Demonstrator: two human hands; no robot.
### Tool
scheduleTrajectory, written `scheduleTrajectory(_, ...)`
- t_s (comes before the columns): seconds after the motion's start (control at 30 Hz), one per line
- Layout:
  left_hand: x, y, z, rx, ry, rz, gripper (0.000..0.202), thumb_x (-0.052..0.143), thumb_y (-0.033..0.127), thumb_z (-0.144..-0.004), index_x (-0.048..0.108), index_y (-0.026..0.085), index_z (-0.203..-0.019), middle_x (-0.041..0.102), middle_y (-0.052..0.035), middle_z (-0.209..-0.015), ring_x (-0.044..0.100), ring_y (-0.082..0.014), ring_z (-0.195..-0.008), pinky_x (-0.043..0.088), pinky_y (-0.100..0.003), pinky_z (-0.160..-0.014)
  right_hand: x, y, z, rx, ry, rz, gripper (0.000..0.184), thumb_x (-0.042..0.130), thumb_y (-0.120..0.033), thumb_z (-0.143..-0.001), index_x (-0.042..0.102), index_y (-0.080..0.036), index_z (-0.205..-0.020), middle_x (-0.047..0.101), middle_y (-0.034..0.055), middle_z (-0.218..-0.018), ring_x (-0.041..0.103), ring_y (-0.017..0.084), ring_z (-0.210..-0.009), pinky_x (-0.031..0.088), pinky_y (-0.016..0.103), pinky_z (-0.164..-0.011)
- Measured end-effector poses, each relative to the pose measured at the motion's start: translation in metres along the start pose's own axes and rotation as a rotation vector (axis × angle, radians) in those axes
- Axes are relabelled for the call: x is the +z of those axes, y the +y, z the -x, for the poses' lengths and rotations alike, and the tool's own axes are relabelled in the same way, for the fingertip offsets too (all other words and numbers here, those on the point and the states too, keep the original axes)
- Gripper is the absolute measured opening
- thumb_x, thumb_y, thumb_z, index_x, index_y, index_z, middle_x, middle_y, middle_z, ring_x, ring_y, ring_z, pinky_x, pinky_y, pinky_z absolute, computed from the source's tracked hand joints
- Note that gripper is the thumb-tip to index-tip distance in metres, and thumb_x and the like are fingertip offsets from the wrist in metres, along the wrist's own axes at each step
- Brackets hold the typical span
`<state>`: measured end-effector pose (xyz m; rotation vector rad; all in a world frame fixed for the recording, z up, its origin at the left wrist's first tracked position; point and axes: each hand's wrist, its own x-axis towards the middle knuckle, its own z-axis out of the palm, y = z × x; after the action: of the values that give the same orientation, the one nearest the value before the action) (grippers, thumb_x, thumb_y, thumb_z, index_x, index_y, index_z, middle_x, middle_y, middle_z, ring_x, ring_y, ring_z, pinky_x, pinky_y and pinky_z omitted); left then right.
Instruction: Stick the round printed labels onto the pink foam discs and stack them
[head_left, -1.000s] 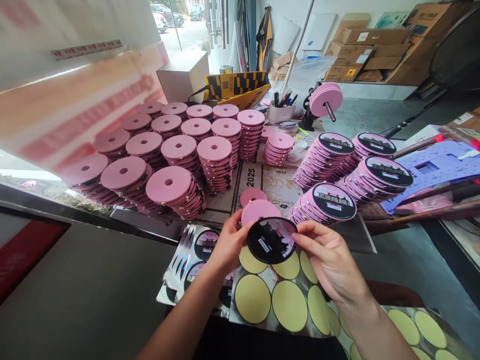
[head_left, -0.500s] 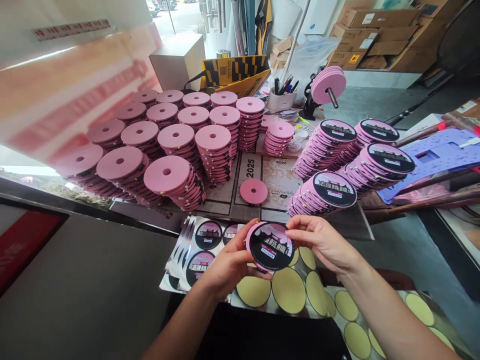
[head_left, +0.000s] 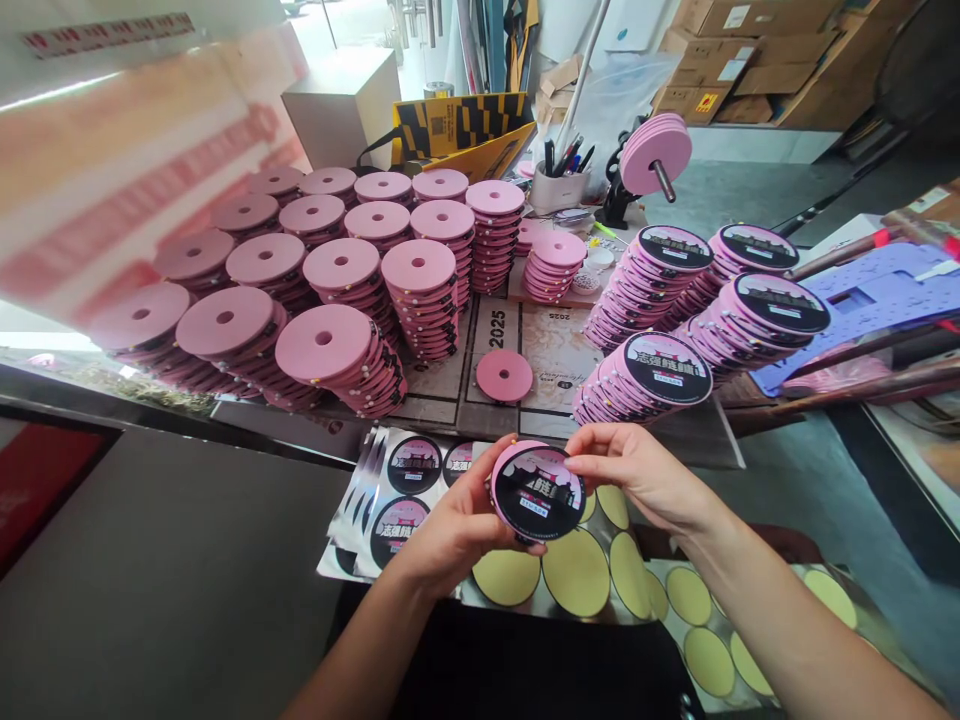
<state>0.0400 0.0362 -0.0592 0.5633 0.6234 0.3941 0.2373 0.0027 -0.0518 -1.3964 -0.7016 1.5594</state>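
My left hand (head_left: pixel 454 520) is closed round a pink foam spool (head_left: pixel 504 462), thumb in front and fingers at its edge and below. A round black and pink sticker (head_left: pixel 541 505) with printed characters covers most of its face. At the sticker's upper right edge, my right hand (head_left: pixel 634 470) pinches with thumb and forefinger. Beneath the hands lie a sheet of round stickers (head_left: pixel 409 500) and a sheet with yellow circles (head_left: pixel 574 572). A single plain pink spool (head_left: pixel 505 362) rests flat on the table just beyond.
Several stacks of plain pink spools (head_left: pixel 322 345) fill the table's left side. Stickered stacks (head_left: pixel 667 368) lean at the right. Behind stand a pen holder (head_left: pixel 559 190), a shaft-mounted stack of pink discs (head_left: pixel 652 155) and a yellow-black bag (head_left: pixel 457 130). A purple board (head_left: pixel 892 300) is far right.
The view has shifted slightly. Both hands still hold the spool and sticker in nearly the same place, with the spool's face tilted a little differently.
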Motion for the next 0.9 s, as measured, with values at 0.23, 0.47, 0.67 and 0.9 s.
scheduleTrajectory(0.23,-0.0028,-0.0016,0.0,0.014,-0.03,-0.011,0.076,0.061,0.002,-0.057,0.044,0.032,-0.125,0.044,-0.006,-0.13,0.058,-0.0196,-0.087,0.053,-0.034,-0.068,0.0003,-0.0015,0.0008,-0.009,0.018,0.023,0.025,0.08,-0.029,-0.051,0.062,-0.013,-0.062,0.059,-0.0026,-0.052,0.052,0.007,-0.045,0.043,0.02,-0.047)
scheduleTrajectory(0.47,-0.0043,-0.0026,-0.0002,0.012,-0.047,-0.004,0.077,0.061,0.001,-0.058,0.042,0.031,-0.126,0.046,-0.0067,-0.128,0.058,-0.0203,-0.087,0.053,-0.035,-0.069,0.0003,-0.0023,0.0016,0.007,0.013,0.015,0.026,0.08,-0.029,-0.051,0.062,-0.013,-0.061,0.06,-0.0022,-0.053,0.053,0.007,-0.045,0.043,0.02,-0.047)
scheduleTrajectory(0.67,-0.0033,-0.0023,-0.0002,0.024,-0.053,-0.018,0.074,0.06,0.001,-0.058,0.045,0.032,-0.124,0.048,-0.0054,-0.126,0.057,-0.0209,-0.09,0.053,-0.033,-0.068,-0.0011,-0.0012,0.0013,0.002,0.007,0.022,0.025,0.079,-0.028,-0.052,0.062,-0.013,-0.061,0.06,-0.0025,-0.052,0.052,0.007,-0.045,0.042,0.02,-0.047)
scheduleTrajectory(0.9,-0.0033,-0.0025,-0.0009,0.019,-0.056,-0.025,0.074,0.06,0.001,-0.059,0.046,0.033,-0.124,0.048,-0.0048,-0.126,0.057,-0.0216,-0.09,0.053,-0.034,-0.068,-0.001,-0.0021,0.0017,0.005,0.006,0.032,0.025,0.08,-0.029,-0.052,0.062,-0.013,-0.062,0.061,-0.0022,-0.053,0.053,0.008,-0.045,0.043,0.021,-0.048)
